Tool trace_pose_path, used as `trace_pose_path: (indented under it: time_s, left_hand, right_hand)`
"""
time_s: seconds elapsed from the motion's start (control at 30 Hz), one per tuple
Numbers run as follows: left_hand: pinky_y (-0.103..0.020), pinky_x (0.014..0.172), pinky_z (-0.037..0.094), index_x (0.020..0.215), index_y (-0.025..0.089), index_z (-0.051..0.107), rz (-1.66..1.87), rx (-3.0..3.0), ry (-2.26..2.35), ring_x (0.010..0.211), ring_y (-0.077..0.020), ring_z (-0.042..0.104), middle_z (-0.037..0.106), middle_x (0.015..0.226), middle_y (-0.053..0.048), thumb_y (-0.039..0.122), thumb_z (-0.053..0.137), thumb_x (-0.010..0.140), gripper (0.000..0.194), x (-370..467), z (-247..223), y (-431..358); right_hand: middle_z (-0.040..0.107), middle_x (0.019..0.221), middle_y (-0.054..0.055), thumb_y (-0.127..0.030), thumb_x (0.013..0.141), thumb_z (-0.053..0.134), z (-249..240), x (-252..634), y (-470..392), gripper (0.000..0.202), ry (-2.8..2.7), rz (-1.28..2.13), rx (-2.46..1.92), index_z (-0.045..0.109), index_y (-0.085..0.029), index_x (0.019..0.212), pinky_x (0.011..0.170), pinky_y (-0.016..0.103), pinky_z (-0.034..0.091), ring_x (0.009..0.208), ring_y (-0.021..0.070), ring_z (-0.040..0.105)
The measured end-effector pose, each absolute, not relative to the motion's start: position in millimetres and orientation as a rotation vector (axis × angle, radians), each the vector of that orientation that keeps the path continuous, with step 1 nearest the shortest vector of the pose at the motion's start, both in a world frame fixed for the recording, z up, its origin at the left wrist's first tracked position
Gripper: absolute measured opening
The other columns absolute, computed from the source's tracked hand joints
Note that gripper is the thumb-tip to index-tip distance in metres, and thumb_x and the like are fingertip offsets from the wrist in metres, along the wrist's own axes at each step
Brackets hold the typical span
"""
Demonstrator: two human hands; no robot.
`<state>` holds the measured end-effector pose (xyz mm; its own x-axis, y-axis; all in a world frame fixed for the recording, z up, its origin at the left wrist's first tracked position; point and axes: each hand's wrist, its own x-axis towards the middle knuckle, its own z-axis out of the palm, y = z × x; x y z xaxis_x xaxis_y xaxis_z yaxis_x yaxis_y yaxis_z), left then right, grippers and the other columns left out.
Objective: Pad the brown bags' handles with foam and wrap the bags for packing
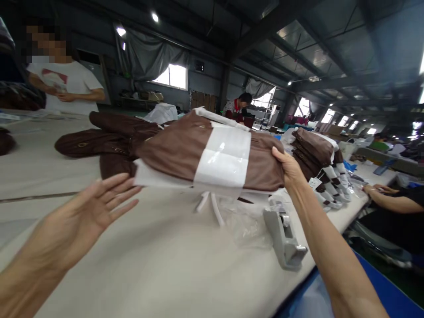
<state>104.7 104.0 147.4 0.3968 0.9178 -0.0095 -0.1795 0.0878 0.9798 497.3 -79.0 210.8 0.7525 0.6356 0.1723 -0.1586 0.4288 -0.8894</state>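
A brown leather bag [175,148] with a white paper band [225,154] around its middle is held up above the pale table [159,260]. My right hand [287,165] grips its right end, thumb on the front and the other fingers hidden behind. My left hand [102,207] is open beside the bag's lower left corner, fingers spread and palm turned toward it; whether the fingertips touch the white sheet there, I cannot tell. White strips [215,207] hang or lie below the bag. A grey tape dispenser [285,240] stands near the table's right edge, left of my right forearm.
Darker brown leather pieces with buckles [89,141] lie on the left. A stack of similar banded brown items [314,154] stands at right. Clear plastic [251,225] lies near the dispenser. People work across the table [66,84], farther back [236,108] and at right [404,203].
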Motion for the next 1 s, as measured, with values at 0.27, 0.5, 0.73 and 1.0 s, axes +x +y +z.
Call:
trace_pose_path:
  time_s: [0.27, 0.5, 0.73, 1.0]
  left_hand:
    - [-0.036, 0.094, 0.059, 0.108, 0.017, 0.072, 0.615, 1.048, 0.888, 0.117, -0.0338, 0.064, 0.071, 0.121, -0.013, 0.060, 0.071, 0.072, 0.056, 112, 58, 84]
    - [-0.030, 0.083, 0.063, 0.101, 0.019, 0.072, 0.765, 0.969, 1.120, 0.114, -0.0309, 0.066, 0.074, 0.113, -0.008, 0.050, 0.063, 0.081, 0.038, 50, 42, 112]
    - [-0.028, 0.076, 0.062, 0.097, 0.017, 0.068, 0.932, 1.023, 1.272, 0.095, -0.0244, 0.073, 0.076, 0.103, -0.010, 0.044, 0.067, 0.077, 0.034, 42, 39, 123]
    - [-0.039, 0.076, 0.058, 0.089, 0.018, 0.068, 1.004, 1.318, 1.266, 0.078, -0.0275, 0.071, 0.075, 0.085, -0.011, 0.075, 0.067, 0.056, 0.066, 46, -17, 132]
  right_hand:
    - [0.072, 0.082, 0.009, -0.029, 0.079, 0.067, 144, 604, -136, 0.020, -0.111, 0.233, -1.598, 0.064, -0.017, 0.095, 0.070, 0.040, 0.060, 0.073, 0.0226, 0.070]
    - [0.065, 0.068, 0.007, -0.024, 0.065, 0.065, 110, 619, -161, 0.007, -0.005, 0.080, -1.838, 0.058, -0.022, 0.065, 0.060, 0.035, 0.055, 0.080, 0.0269, 0.067]
    - [0.071, 0.105, 0.012, -0.040, 0.058, 0.072, 154, 576, -131, 0.029, -0.373, 0.057, -1.748, 0.068, -0.020, 0.080, 0.070, 0.032, 0.057, 0.102, 0.0283, 0.065]
    - [0.074, 0.106, 0.012, -0.052, 0.075, 0.061, 145, 451, -18, 0.042, -1.369, 0.206, -1.825, 0.073, -0.018, 0.098, 0.092, 0.044, 0.053, 0.099, 0.0297, 0.069]
